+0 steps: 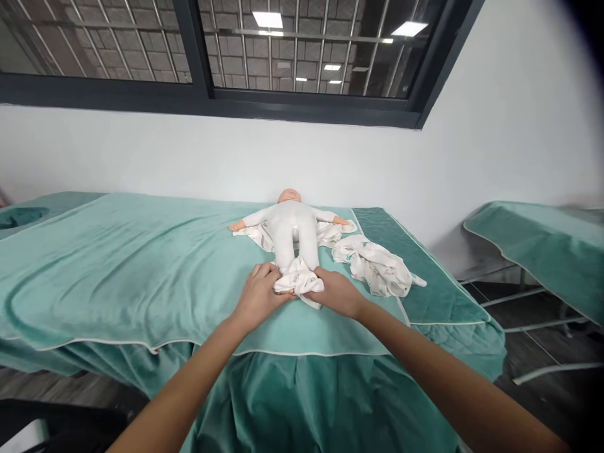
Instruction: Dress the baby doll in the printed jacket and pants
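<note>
Nothing I can read from here, neither words nor numbers; the small marks on the held cloth (298, 277) and the loose cloth (380, 267) are too tiny to make out.

Here's the doll (296, 220), its body in matt white cloth, pulled smooth, the head (289, 195) looking like smooth plastic! Below, the bunched cloth (298, 277) is soft, thin and wrinkled, and the crumpled garment (377, 267) shows the same matt, printed fabric. Underneath, a green spread (155, 251) with a velvety nap and soft sheen, quilted on the flap (465, 343)! Up top, glossy window glass (382, 69), shiny metal bars (311, 36), a matt dark frame (330, 108), and a smooth matt wall (189, 151).
</note>
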